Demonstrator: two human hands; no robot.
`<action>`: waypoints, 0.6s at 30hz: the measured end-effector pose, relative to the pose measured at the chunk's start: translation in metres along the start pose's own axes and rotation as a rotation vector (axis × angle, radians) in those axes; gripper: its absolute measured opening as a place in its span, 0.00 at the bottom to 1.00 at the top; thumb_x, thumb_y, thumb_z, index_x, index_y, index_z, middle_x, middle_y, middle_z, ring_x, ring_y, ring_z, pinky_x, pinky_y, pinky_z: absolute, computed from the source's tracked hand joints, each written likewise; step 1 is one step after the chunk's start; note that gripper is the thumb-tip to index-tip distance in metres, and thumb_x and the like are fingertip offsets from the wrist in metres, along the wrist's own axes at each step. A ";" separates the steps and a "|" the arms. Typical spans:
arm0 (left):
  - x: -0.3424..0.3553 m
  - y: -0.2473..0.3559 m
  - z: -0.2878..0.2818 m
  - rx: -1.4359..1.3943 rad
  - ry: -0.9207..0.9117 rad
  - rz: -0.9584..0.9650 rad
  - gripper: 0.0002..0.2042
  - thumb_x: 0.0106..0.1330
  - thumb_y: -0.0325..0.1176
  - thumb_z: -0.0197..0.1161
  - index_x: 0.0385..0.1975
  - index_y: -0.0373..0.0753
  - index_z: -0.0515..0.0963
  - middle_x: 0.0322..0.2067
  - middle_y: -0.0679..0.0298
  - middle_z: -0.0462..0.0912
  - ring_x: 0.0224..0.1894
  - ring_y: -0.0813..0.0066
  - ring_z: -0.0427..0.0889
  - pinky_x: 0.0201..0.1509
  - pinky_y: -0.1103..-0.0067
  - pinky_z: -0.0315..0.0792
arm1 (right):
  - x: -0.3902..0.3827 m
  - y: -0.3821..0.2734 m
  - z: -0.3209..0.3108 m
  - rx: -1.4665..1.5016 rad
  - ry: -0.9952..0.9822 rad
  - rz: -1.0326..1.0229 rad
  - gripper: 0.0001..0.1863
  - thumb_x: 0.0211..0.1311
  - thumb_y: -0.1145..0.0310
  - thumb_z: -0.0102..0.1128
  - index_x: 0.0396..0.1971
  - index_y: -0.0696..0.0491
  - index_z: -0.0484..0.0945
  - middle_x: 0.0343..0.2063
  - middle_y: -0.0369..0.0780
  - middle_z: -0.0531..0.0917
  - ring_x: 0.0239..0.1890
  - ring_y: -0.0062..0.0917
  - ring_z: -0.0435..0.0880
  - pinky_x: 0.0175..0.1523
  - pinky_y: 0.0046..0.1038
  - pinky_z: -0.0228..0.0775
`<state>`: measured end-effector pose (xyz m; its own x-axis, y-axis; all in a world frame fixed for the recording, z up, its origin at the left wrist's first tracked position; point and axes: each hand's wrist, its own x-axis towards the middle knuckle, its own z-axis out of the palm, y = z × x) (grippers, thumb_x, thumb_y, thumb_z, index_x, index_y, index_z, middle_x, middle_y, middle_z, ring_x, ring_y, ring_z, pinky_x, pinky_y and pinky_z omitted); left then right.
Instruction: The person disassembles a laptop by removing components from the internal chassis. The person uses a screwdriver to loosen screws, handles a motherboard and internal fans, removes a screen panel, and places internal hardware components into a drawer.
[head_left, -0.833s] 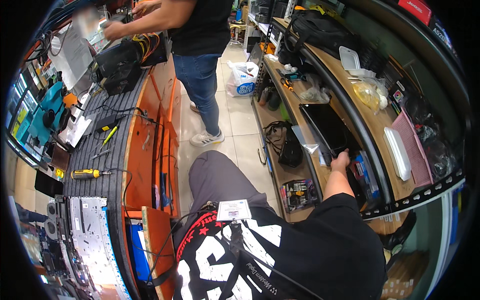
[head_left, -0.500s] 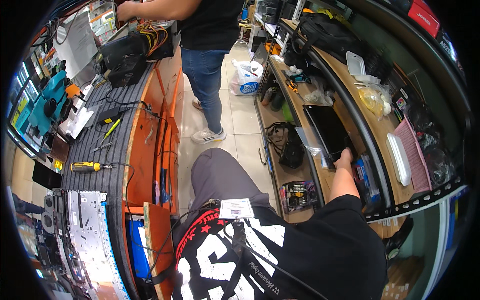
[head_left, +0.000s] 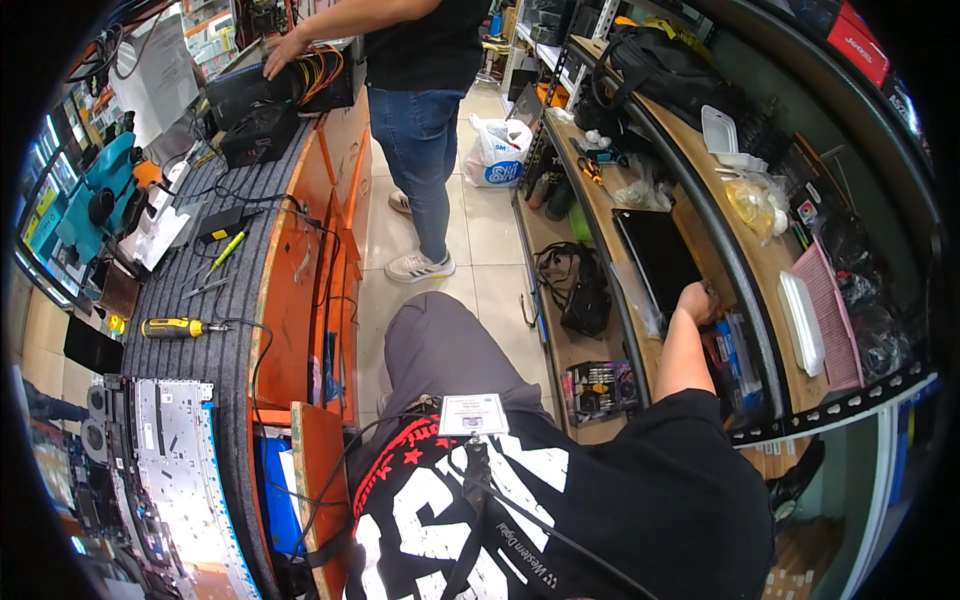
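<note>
My right arm reaches out to the middle level of the shelving on the right. There my right hand [head_left: 697, 301] is at the near right corner of a flat, black, glossy panel [head_left: 655, 257], which looks like a laptop or a screen. The fingers are curled and partly hidden, so what they hold cannot be made out. A clear plastic sleeve [head_left: 636, 298] lies along the panel's left side. Just nearer than the hand are blue and dark packages [head_left: 738, 350]. My left hand is out of view.
A co-worker [head_left: 415, 140] stands ahead in the aisle, one hand [head_left: 290, 52] over an open computer case. On the left workbench [head_left: 225, 300] lie a yellow screwdriver [head_left: 180, 328] and an opened laptop chassis [head_left: 175, 450]. An orange drawer front [head_left: 325, 480] juts into the aisle.
My right hand has moved slightly farther away and right along the panel's edge, its fingers more curled. The clear sleeve lies differently. The co-worker's hand has come down toward the computer case.
</note>
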<state>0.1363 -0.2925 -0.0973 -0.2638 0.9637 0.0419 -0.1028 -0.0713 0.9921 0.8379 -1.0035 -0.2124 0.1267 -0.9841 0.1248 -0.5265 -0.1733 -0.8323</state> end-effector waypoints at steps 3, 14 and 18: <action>0.021 -0.021 -0.031 -0.008 -0.034 0.002 0.31 0.83 0.35 0.62 0.82 0.27 0.70 0.71 0.45 0.78 0.69 0.62 0.79 0.76 0.63 0.70 | -0.038 -0.024 -0.004 0.163 0.224 -0.414 0.27 0.77 0.52 0.70 0.60 0.60 0.86 0.60 0.54 0.88 0.66 0.53 0.83 0.77 0.52 0.70; 0.053 -0.055 -0.052 -0.535 -0.025 -0.202 0.27 0.91 0.38 0.58 0.84 0.39 0.65 0.78 0.54 0.78 0.74 0.58 0.81 0.80 0.60 0.75 | -0.330 -0.035 -0.060 0.600 -0.880 -1.334 0.13 0.71 0.76 0.70 0.53 0.59 0.82 0.46 0.43 0.79 0.38 0.30 0.82 0.48 0.33 0.78; 0.054 -0.055 -0.054 -0.594 -0.079 -0.140 0.27 0.91 0.39 0.58 0.84 0.39 0.65 0.77 0.55 0.79 0.73 0.58 0.83 0.78 0.60 0.75 | -0.443 -0.024 -0.094 0.743 -1.498 -1.449 0.17 0.70 0.76 0.72 0.56 0.58 0.83 0.47 0.44 0.81 0.37 0.31 0.82 0.45 0.31 0.79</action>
<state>0.0761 -0.2504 -0.1564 -0.1400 0.9888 -0.0526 -0.6541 -0.0525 0.7546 0.7152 -0.5672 -0.1972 0.5746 0.5733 0.5841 0.7721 -0.1429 -0.6193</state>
